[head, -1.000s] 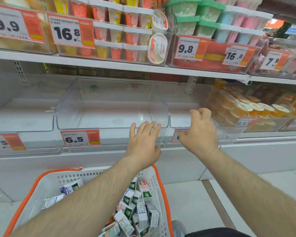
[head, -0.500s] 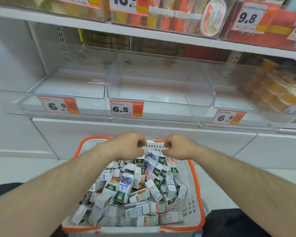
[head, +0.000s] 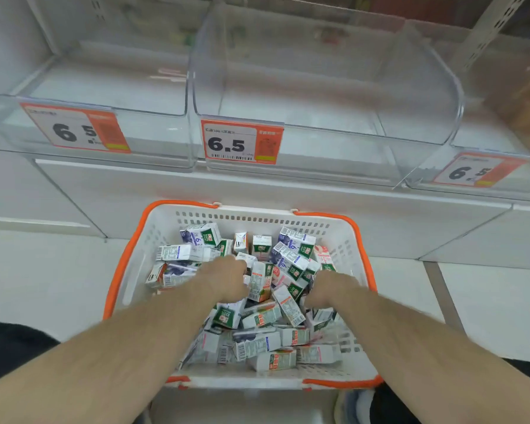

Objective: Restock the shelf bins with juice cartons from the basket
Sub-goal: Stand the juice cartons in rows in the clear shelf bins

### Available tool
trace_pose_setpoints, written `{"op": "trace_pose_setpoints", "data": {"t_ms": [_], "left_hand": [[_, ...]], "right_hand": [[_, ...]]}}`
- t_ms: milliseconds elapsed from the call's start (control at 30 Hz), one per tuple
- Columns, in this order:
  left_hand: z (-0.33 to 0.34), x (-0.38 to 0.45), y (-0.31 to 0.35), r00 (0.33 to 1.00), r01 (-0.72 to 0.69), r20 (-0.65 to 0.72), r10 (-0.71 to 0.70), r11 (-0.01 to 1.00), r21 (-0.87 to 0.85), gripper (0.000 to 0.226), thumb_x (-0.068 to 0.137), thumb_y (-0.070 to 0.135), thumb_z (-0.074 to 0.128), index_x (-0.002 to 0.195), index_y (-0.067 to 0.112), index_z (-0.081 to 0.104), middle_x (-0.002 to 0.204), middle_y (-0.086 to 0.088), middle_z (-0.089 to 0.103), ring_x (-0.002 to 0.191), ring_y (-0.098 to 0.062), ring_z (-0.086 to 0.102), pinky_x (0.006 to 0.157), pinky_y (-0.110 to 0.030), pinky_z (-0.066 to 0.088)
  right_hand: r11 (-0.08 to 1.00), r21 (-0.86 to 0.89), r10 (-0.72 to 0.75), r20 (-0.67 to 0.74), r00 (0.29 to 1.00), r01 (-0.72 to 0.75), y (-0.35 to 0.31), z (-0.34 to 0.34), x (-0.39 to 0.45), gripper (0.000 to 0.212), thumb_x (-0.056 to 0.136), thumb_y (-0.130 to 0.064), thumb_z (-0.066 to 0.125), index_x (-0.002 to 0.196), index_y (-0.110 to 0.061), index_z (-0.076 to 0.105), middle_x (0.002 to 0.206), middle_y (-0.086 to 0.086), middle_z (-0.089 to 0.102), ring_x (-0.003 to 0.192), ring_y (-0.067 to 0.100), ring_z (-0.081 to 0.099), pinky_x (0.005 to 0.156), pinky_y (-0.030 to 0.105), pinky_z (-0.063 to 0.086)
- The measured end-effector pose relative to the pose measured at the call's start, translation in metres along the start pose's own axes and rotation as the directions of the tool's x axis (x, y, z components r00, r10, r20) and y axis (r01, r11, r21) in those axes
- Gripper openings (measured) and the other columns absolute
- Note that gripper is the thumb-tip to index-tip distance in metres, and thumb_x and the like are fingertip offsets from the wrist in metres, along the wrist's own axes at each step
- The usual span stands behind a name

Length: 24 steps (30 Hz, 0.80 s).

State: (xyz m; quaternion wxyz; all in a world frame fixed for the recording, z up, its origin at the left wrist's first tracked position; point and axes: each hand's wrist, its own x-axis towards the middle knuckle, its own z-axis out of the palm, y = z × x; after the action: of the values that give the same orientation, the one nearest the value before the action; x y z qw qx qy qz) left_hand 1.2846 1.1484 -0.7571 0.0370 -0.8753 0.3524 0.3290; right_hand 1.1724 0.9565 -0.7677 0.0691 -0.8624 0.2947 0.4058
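Observation:
A white basket with an orange rim stands on the floor below the shelf, filled with several small juice cartons lying jumbled. Both my hands are down in the pile. My left hand has its fingers curled among the cartons, against an upright white-and-orange carton. My right hand is dug into the right side of the pile, its fingers hidden under cartons. Above, the clear middle shelf bin holds nothing and carries a 6.5 price tag.
Clear bins stand to the left and right of the middle one, each with a 6.5 tag. A white shelf base runs behind the basket. Pale floor tiles lie on both sides; my dark trousers show at the bottom corners.
The view tilted down from the shelf to the basket. My hands dropped from the bin front, passed the basket's far rim, and now sit in the carton pile.

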Motion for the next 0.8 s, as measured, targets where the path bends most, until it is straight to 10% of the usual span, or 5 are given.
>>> {"op": "trace_pose_setpoints", "data": {"t_ms": [200,333,533,667,800], "left_hand": [[0.058,0.014,0.016,0.993,-0.073,0.112,0.045,0.962,0.263,0.083,0.079,0.040,0.067,0.148,0.028,0.023,0.151,-0.020,0.026,0.139,-0.044,0.026,0.112,-0.057,0.025],[0.053,0.009,0.023,0.996,-0.068,0.075,0.043,0.924,0.376,0.082,0.077,0.015,0.070,0.147,0.024,0.028,0.149,-0.022,0.024,0.135,-0.046,0.031,0.110,-0.056,0.032],[0.026,-0.002,0.031,0.998,-0.008,-0.062,-0.004,0.982,-0.189,0.043,0.077,0.005,0.068,0.109,0.030,0.052,0.131,-0.006,0.033,0.108,-0.027,0.049,0.076,-0.030,0.051],[-0.034,-0.019,0.036,0.999,0.011,-0.018,-0.049,0.539,-0.842,0.047,0.079,0.001,0.069,0.117,0.024,0.053,0.110,-0.005,0.050,0.074,-0.018,0.056,0.051,-0.025,0.044],[-0.093,-0.043,0.041,0.996,0.022,0.015,0.085,-0.090,-0.996,0.013,0.083,0.009,0.054,0.096,0.013,0.054,0.088,-0.010,0.052,0.070,-0.021,0.057,0.059,-0.028,0.050]], "right_hand": [[0.998,0.061,-0.023,-0.022,0.999,0.025,0.009,0.001,-0.001,0.010,0.088,-0.019,0.057,0.093,-0.012,0.052,0.078,0.000,0.055,0.065,0.016,0.057,0.051,0.026,0.044],[0.977,0.212,-0.015,0.131,0.991,-0.013,0.024,-0.032,-0.015,0.036,0.092,-0.028,0.061,0.119,-0.006,0.050,0.121,0.019,0.061,0.067,0.024,0.071,0.072,0.035,0.061],[0.890,0.441,-0.151,0.056,0.987,0.111,0.039,-0.073,-0.044,0.034,0.085,-0.020,0.067,0.111,0.000,0.059,0.093,0.022,0.071,0.075,0.029,0.075,0.063,0.034,0.062],[0.797,0.545,-0.274,-0.057,0.960,0.260,0.044,-0.095,-0.081,0.015,0.084,-0.010,0.069,0.097,-0.003,0.064,0.080,0.011,0.062,0.058,0.017,0.065,0.054,0.026,0.056],[0.633,0.685,-0.318,-0.194,0.928,0.360,0.053,-0.111,-0.109,0.010,0.081,-0.002,0.062,0.080,-0.012,0.063,0.077,0.009,0.058,0.064,0.016,0.054,0.052,0.023,0.045]]}}
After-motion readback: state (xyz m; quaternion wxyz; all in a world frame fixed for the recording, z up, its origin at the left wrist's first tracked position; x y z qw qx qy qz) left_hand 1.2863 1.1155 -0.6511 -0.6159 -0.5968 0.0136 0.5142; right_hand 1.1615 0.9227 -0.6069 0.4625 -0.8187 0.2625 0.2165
